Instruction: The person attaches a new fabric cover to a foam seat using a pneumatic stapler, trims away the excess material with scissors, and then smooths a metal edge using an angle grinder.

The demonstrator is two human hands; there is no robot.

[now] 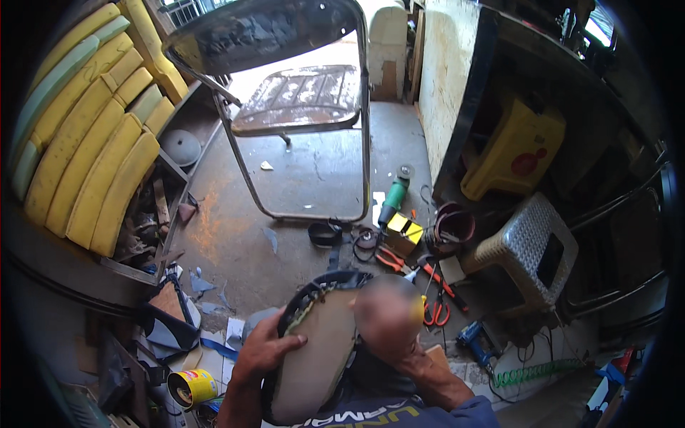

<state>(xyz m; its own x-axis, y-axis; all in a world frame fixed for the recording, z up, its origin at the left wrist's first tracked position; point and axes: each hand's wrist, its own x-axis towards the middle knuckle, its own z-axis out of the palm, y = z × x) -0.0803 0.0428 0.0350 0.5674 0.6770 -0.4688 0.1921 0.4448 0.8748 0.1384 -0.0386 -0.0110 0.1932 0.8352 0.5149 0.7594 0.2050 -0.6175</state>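
My left hand point(267, 346) grips the left side of a seat pad point(317, 357), its thumb over the beige board face. The pad has a dark cover with a rough, bunched edge and is tilted in my lap. My right hand point(399, 339) is at the pad's upper right; a blurred patch hides its fingers and whatever they touch. Just beyond lie orange-handled scissors point(437, 310), pliers point(396, 262), a red-and-black hand tool point(446, 285) and a blue air tool point(477, 346) with a green coiled hose.
A metal folding chair point(296, 96) stands ahead. Yellow foam pieces point(100, 171) are stacked left, near a yellow can point(193, 385) and scraps. A green grinder point(392, 200), yellow box point(401, 235), stool point(528, 250) and yellow plastic item point(510, 146) are at right.
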